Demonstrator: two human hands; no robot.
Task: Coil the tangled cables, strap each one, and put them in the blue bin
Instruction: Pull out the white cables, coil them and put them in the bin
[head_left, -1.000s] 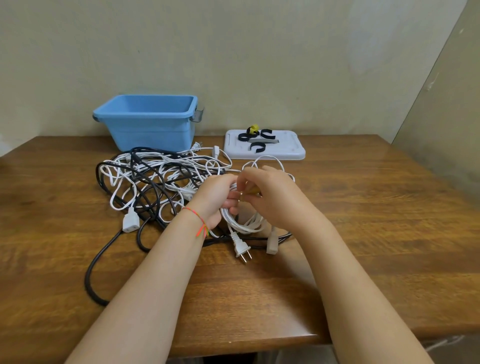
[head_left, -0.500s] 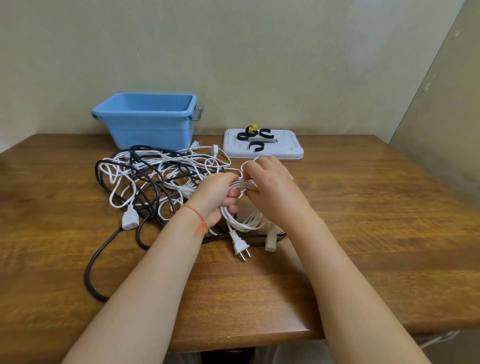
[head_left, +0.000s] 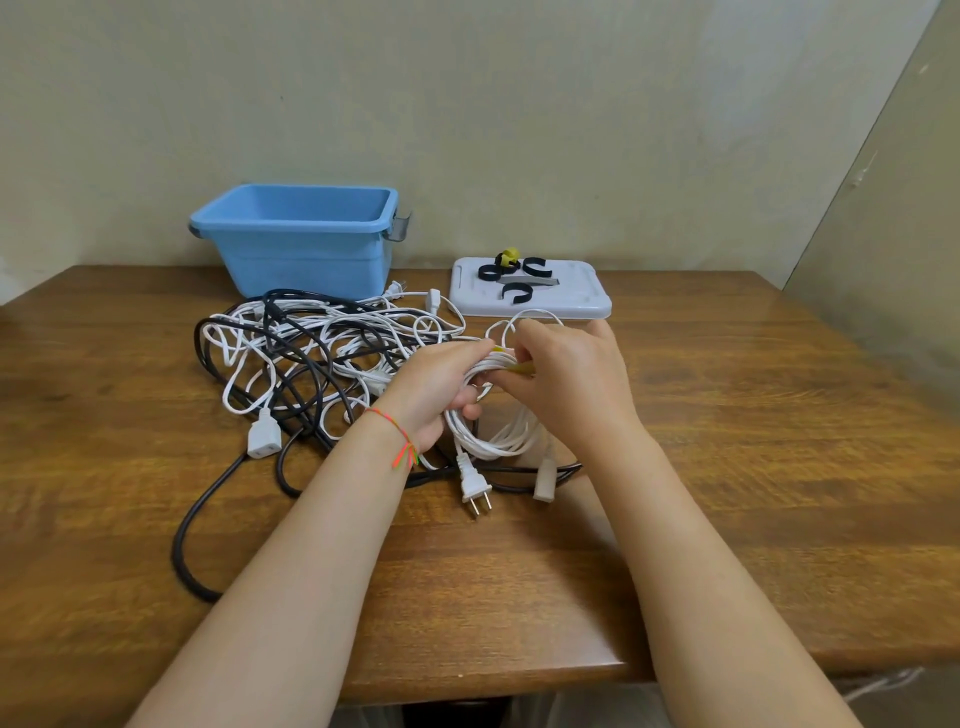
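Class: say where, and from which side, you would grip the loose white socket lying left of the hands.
Grip the white socket across its blocky body, coming from above. It lies flat on the table with its cord running off its far end, so its two long sides are probably free.

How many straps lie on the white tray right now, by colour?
Black straps: 3
Yellow strap: 1
Grey strip, possibly a strap: 1
Total on the white tray: 5
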